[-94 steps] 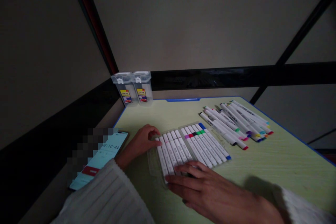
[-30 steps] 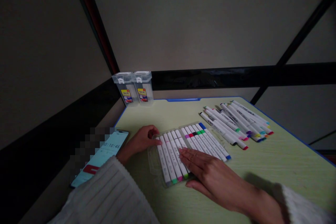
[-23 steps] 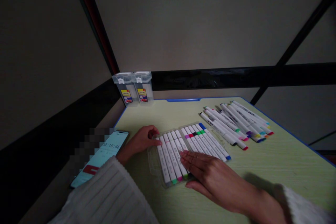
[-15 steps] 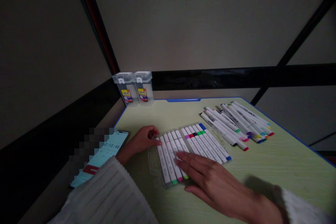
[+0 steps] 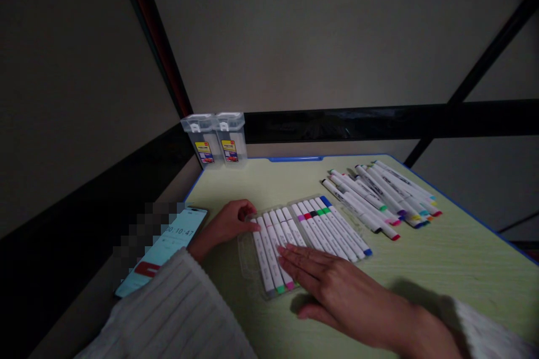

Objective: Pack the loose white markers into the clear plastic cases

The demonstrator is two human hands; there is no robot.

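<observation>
White markers with coloured ends lie side by side in an open clear plastic marker case [image 5: 269, 296], in two groups. My left hand [image 5: 231, 220] is at the case's far left corner, fingers curled and thumb against the end of the grey-tipped marker [image 5: 261, 258]. Over the middle of the row, my right hand [image 5: 332, 286] lies flat, its fingers stretched out and their tips touching the markers. It covers the lower ends of several of them. The blue-ended marker [image 5: 345, 227] is outermost on the right.
A loose pile of markers [image 5: 379, 196] lies on the right of the pale table [image 5: 269, 179]. Two clear plastic boxes [image 5: 208, 148] with labels stand at the back left corner. A phone [image 5: 168, 247] showing a timer leans at the left, beside my left sleeve.
My right hand has slid slightly left across the markers, and its thumb has shifted a little. My left hand stays at the case corner.
</observation>
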